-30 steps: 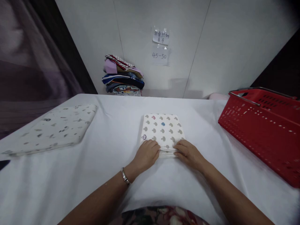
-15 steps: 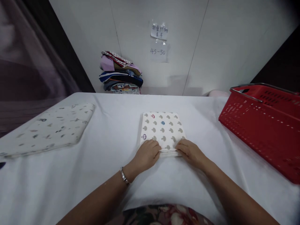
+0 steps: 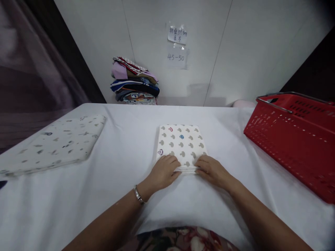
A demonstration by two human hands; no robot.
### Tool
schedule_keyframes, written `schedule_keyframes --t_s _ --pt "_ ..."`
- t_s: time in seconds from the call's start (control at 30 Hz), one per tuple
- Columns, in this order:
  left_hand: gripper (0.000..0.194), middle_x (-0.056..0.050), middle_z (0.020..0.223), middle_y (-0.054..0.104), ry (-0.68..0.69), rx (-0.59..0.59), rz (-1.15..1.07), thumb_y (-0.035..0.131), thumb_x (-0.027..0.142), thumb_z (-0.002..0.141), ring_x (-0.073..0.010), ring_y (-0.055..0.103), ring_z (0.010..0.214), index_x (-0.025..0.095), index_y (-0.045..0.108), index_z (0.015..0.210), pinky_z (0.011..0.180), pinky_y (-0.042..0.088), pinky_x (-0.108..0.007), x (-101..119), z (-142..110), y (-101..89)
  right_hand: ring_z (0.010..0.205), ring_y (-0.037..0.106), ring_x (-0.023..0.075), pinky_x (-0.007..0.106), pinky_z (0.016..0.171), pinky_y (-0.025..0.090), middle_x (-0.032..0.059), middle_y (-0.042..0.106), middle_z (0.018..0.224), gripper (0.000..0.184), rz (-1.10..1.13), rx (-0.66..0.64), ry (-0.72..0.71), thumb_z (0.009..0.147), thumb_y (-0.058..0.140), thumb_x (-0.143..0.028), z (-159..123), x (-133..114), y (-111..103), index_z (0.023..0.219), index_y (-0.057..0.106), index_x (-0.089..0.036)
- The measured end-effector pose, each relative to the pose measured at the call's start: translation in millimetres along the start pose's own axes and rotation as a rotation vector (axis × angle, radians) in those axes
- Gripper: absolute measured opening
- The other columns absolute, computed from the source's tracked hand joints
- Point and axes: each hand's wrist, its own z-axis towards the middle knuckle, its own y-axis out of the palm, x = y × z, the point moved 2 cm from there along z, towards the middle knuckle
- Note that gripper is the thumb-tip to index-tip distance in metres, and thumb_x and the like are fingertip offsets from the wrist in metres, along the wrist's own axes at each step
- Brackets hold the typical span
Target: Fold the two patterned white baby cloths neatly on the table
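A folded white cloth [image 3: 181, 143] with grey mushroom prints, and a few in red, blue and purple, lies flat before me. At its near left corner my left hand [image 3: 164, 170], with a silver bracelet on the wrist, grips the folded edge between fingers and thumb. My right hand [image 3: 212, 171] pinches the same near edge at the right corner. Stacked layers show along that edge between the two hands. The thumbs sit low at the near side while the fingers rest on top.
On the left of the white-covered table [image 3: 125, 146] lies another folded printed cloth [image 3: 60, 143]. A red basket [image 3: 290, 139] with metal handles stands at the right. Beyond the far edge rises a pile of folded fabrics [image 3: 136, 82], against a wall bearing paper signs [image 3: 177, 57].
Both thumbs have shifted slightly down along the near edge, and the layers there lie flatter. The cloth stays in place.
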Motion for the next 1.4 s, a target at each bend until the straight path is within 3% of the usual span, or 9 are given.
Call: schedule_keyframes --t_s 0.4,0.63,0.8,1.07,1.27,1.4 --pt "0.021 -0.004 0.083 0.055 0.006 0.061 0.033 0.038 0.027 0.092 -0.0176 0.047 0.079 0.018 0.055 0.084 0.072 0.036 -0.033 0.5 -0.1 0.9 0.077 0.05 0.0178 0.029 0.065 0.041 0.0066 0.056 0.082 0.016 -0.033 0.063 -0.012 0.089 0.04 -0.016 1.0 -4.4 -2.5 0.086 0.055 -0.018" --pt "0.018 -0.004 0.083 0.054 0.02 -0.013 0.046 0.043 0.029 0.09 -0.0175 0.047 0.078 0.018 0.055 0.081 0.07 0.037 -0.033 2.2 0.6 3.1 0.072 0.049 0.0168 0.029 0.063 0.039 0.004 0.055 0.076 0.013 -0.06 -0.039 0.0 0.087 0.045 -0.017 0.5 -5.9 -2.3 0.078 0.054 -0.019" --pt "0.017 -0.004 0.09 0.055 0.016 -0.028 0.034 0.048 0.033 0.087 -0.0188 0.047 0.084 0.02 0.055 0.096 0.073 0.037 -0.033 0.8 0.0 3.8 0.076 0.049 0.0183 0.03 0.065 0.04 0.0056 0.056 0.083 0.011 -0.074 -0.014 -0.009 0.087 0.045 -0.02 -0.6 -3.2 1.5 0.092 0.056 -0.019" --pt "0.022 -0.004 0.086 0.056 0.049 -0.007 0.042 0.038 0.027 0.092 -0.017 0.048 0.079 0.019 0.058 0.092 0.072 0.036 -0.032 2.9 -1.6 4.4 0.073 0.047 0.017 0.028 0.062 0.037 0.0052 0.055 0.078 0.019 -0.087 -0.018 -0.023 0.088 0.038 -0.013 -0.9 -9.2 -0.8 0.083 0.056 -0.019" --pt "0.013 -0.003 0.087 0.054 0.038 -0.078 0.024 0.053 0.032 0.085 -0.0186 0.048 0.082 0.02 0.056 0.09 0.071 0.036 -0.032 7.4 -1.5 0.0 0.074 0.047 0.017 0.029 0.063 0.036 0.0038 0.054 0.08 0.006 -0.091 -0.075 -0.002 0.083 0.051 -0.017 -1.4 -12.8 0.3 0.085 0.055 -0.018" --pt "0.011 -0.002 0.09 0.054 0.008 -0.076 0.05 0.056 0.026 0.082 -0.0191 0.047 0.086 0.02 0.054 0.092 0.074 0.036 -0.033 7.2 -2.3 3.2 0.076 0.046 0.0171 0.029 0.064 0.034 0.0036 0.053 0.082 0.008 -0.133 -0.082 0.014 0.08 0.052 -0.016 -0.8 -11.8 6.2 0.088 0.055 -0.018"
